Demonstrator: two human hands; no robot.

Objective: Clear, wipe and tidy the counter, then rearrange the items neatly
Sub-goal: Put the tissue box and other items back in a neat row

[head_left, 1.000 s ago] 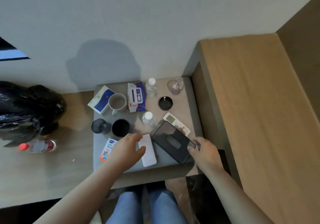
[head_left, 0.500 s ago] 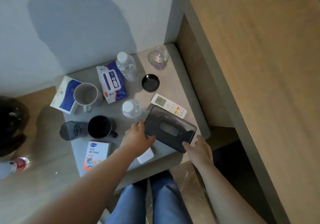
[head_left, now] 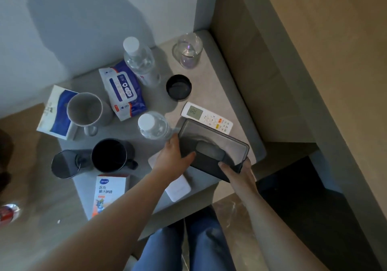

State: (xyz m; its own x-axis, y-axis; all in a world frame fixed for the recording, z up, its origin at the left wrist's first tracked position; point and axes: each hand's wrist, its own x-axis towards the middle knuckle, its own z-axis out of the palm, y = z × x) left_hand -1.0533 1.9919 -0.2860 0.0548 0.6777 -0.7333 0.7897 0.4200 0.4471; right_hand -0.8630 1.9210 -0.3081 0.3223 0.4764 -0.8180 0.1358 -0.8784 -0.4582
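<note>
Currently, in the head view, the left hand point(head_left: 172, 157) has left the white slab point(head_left: 178, 187) it covered a second ago and now clamps the left edge of the dark slotted box point(head_left: 213, 145), thumb on top. The right hand point(head_left: 240, 173) grips the box's near right corner, thumb on its top face. The box sits at the near right of the counter point(head_left: 219, 78), its far edge overlapping the remote point(head_left: 206, 117); whether it is clear of the surface cannot be told. This two-handed hold suggests that clearing starts with the box, and wiping is likely well off. Containers: the grey mug point(head_left: 84, 108) looks empty; the black mug point(head_left: 110, 154) and dark tumbler point(head_left: 65, 164) are too dark to read; the clear glass point(head_left: 189, 50) seems nearly empty; both capped bottles point(head_left: 140, 59) point(head_left: 155, 126) hold clear liquid.
</note>
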